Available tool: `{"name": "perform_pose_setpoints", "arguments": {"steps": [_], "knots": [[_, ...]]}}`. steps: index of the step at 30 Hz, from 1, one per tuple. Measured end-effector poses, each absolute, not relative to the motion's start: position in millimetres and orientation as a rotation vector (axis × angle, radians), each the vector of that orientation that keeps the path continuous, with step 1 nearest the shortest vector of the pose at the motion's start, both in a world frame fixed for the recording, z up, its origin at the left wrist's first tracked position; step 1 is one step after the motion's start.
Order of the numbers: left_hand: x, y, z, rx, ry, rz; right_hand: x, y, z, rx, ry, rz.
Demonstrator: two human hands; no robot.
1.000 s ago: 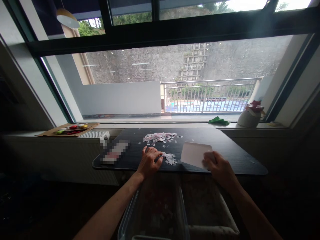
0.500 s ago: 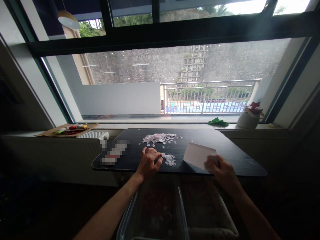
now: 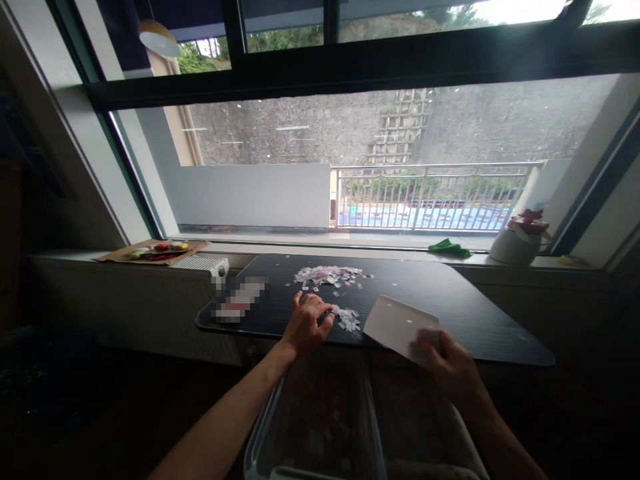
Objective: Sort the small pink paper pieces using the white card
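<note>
My left hand (image 3: pixel 311 323) rests on the dark table (image 3: pixel 480 320) with its fingers spread. Its thumb and fingertips are at the left edge of a small pile of white paper scraps (image 3: pixel 347 319). In my right hand (image 3: pixel 450 363) is a thin white card (image 3: pixel 397 323) with rounded corners, gripped at its right end and tilted over the table's front edge. The card's left end is just right of the small pile. Farther back on the table lies a larger heap of paper scraps (image 3: pixel 327 275).
Below the table's front edge is a clear plastic bin (image 3: pixel 373 427) with some scraps inside. A blurred-out item (image 3: pixel 240 300) lies at the table's left. On the sill are a green cloth (image 3: pixel 449 248), a white pot (image 3: pixel 517 245) and cardboard (image 3: pixel 117 253) with colourful items.
The white card in my right hand has moved left and slightly nearer to me, closer to the small pile. My left hand stays by the scraps. The whole view has shifted a little.
</note>
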State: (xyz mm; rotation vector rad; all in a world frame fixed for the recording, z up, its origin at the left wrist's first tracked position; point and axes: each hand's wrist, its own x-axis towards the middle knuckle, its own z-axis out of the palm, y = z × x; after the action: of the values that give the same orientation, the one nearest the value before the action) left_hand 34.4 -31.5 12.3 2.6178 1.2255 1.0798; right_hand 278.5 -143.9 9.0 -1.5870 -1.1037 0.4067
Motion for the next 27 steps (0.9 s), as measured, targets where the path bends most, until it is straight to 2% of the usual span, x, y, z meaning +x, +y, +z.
{"name": "perform_pose_setpoints", "arguments": {"steps": [9,22,27], "knots": [[34.6,-31.9,13.4,2.599,1.232,1.072,260.8,-143.3,7.5,-1.496,-1.157,0.663],[31.8,-28.7,9.2,2.654,1.163,1.047,283.5,-113.6,12.2,-1.554,-1.18,0.465],[30.0,-29.5,11.9,2.735,1.107,1.011,285.2,-92.9,17.8,-1.447,-1.16,0.573]]}}
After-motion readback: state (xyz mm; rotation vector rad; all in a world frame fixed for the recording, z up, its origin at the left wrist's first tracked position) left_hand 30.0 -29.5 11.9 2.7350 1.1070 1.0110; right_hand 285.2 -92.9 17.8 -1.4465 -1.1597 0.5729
